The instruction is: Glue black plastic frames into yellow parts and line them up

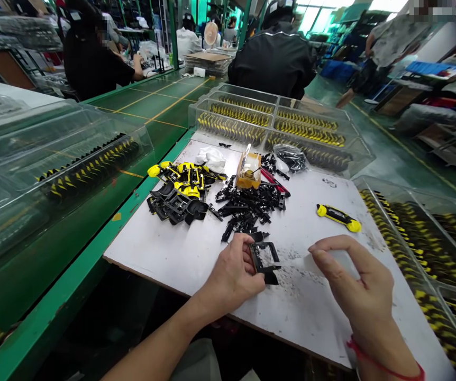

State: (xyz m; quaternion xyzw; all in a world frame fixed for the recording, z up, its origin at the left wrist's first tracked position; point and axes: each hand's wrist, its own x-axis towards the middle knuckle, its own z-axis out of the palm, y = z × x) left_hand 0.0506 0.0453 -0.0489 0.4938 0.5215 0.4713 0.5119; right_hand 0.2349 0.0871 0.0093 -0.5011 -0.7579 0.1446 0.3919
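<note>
Head view lists: left hand (231, 269), grasping one black rectangular plastic frame (256, 258) over the white tabletop (180, 259); right hand (357, 280), pinched, contents too blurred to tell; black plastic parts (247, 203), heaped beyond.

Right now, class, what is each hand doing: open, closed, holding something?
Left hand: closed on a black frame-shaped part.
Right hand: fingertips pinched; blur hides whether they hold anything.

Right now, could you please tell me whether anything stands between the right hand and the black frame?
Between the right hand and the black frame in the left hand, only a pale blurred streak shows over the white board; I cannot tell what it is. Nothing else visible stands there.
</note>
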